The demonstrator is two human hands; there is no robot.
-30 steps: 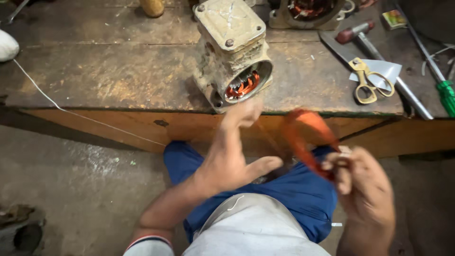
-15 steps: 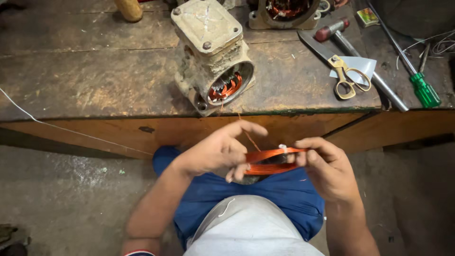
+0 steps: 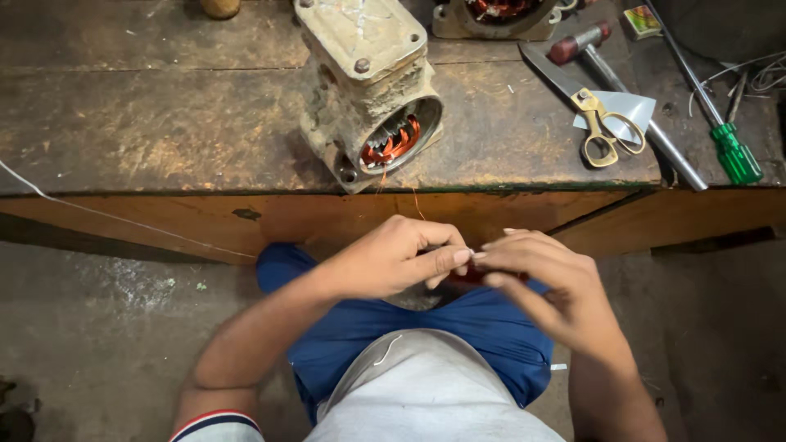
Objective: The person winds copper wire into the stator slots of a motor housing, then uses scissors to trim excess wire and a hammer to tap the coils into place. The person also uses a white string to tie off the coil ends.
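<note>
Copper-red coil wire sits pinched between my left hand and right hand, just below the bench edge and over my lap, with both sets of fingers closed tight on it so only a sliver shows. I judge it light, springy and easily kinked, its enamel prone to scratching, so it is best held by the bundled loop. A thin strand leads up to the motor housing.

motor housing: grimy beige | windings: copper-orange | scissors: gold | screwdriver: green
</note>
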